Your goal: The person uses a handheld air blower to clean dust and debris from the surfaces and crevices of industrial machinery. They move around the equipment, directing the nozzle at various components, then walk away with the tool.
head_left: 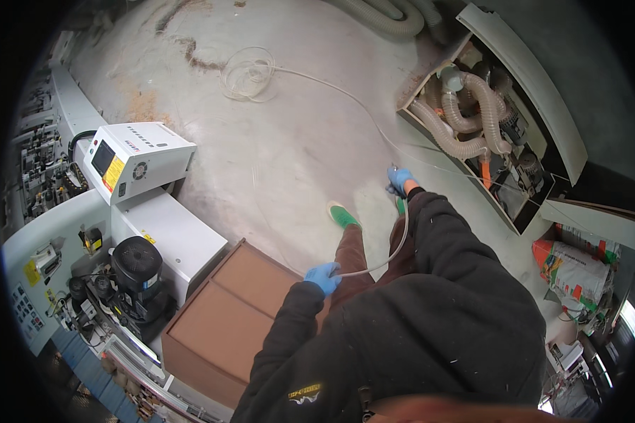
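In a blue glove, my left hand (323, 278) is closed around a clear flexible hose (400, 247) by my left thigh. The hose bends up in a curve to my right hand (401, 181), also blue-gloved, held out ahead over the floor. Those fingers are wrapped round what looks like an air blow gun (393, 167) at the hose's end; only a small metallic part of it shows. From beside my left hand a thin, faint line of hose runs off over the brown cabinet's edge.
A brown cabinet (226, 317) stands left of my legs, beside a white machine (148, 151) with a screen and a black motor (137, 261). Coiled clear tubing (248, 74) lies on the floor, trailing towards an opened machine housing (466, 113) with ribbed ducts. Bags (575, 271) lie at right.
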### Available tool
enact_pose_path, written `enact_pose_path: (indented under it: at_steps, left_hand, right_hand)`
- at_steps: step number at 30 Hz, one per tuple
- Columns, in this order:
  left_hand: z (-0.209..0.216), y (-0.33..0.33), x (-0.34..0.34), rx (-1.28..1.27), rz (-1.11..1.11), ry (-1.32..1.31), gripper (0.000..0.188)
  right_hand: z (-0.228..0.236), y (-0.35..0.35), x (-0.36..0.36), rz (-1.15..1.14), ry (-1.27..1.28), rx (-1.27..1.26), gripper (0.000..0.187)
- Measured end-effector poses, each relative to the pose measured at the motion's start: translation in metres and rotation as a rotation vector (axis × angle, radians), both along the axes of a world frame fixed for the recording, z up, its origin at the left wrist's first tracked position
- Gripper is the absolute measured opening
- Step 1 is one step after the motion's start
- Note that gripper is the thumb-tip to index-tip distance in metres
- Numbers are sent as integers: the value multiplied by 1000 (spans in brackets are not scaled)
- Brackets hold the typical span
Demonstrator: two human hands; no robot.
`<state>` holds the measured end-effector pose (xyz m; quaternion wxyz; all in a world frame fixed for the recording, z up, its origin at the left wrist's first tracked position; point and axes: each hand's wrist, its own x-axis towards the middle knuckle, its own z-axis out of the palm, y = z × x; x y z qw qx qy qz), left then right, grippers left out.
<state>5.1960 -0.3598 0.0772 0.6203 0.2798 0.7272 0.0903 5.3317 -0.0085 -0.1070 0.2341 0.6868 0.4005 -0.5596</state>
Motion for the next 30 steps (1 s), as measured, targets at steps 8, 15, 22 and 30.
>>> enact_pose_path:
  at_steps: [8,15,22,30]
  left_hand:
    - [4,34,113,186,-37,45,38]
    - [21,48,219,181,107,90,36]
    - [63,32,287,141,294,11,34]
    - [100,-3,288,262,502,119,33]
  right_hand:
    - [13,57,72,-29,-35,27,52]
    - [41,94,93,-251,161,-5,52]
    - [123,39,18,398,386,-119,53]
    - [180,-17,-60,450,397,-69,57]
